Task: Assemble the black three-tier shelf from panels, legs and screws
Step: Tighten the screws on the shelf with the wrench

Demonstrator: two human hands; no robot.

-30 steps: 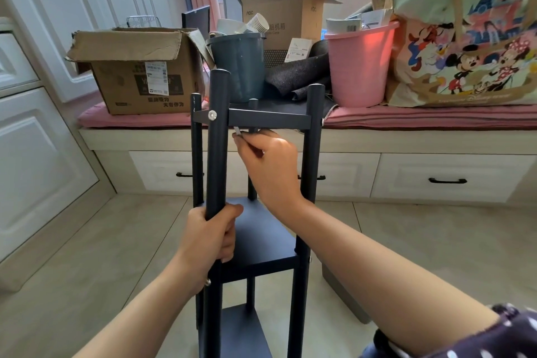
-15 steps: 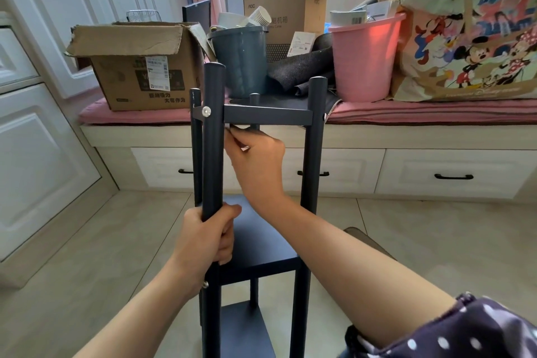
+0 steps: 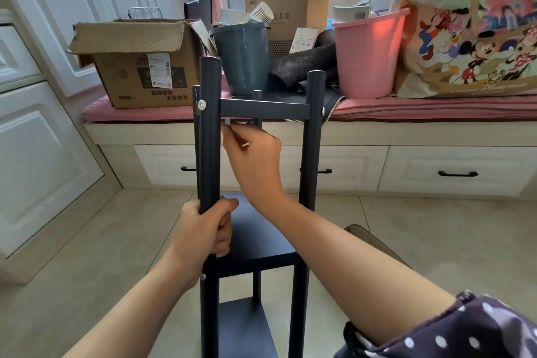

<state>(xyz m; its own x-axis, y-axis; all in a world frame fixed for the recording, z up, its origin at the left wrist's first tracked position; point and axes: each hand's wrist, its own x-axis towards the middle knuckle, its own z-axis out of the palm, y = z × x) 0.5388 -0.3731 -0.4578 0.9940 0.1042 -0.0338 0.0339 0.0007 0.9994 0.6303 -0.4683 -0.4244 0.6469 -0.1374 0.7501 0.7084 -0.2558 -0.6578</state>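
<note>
The black three-tier shelf [image 3: 263,109] stands upright on the floor in front of me, its top, middle and bottom panels joined to round black legs. My left hand [image 3: 207,231] grips the near left leg [image 3: 209,136] at about mid height. My right hand [image 3: 254,154] is just under the top panel, beside that leg, and pinches a small silver hex key [image 3: 228,122] whose tip points up at the panel's underside. A silver screw head [image 3: 201,104] shows on the far left leg at top panel height, another [image 3: 323,110] on the near right leg.
A window bench with a pink cushion [image 3: 406,109] runs behind the shelf, loaded with a cardboard box [image 3: 139,67], a dark grey bucket [image 3: 244,61], a pink bucket [image 3: 369,55] and a cartoon-print bag [image 3: 476,32]. White cabinets stand at left. A dark object [image 3: 369,238] lies on the tiled floor at right.
My right hand has moved left and slightly up, bringing the hex key close to the near left leg under the top panel. My left hand keeps its grip on that leg.
</note>
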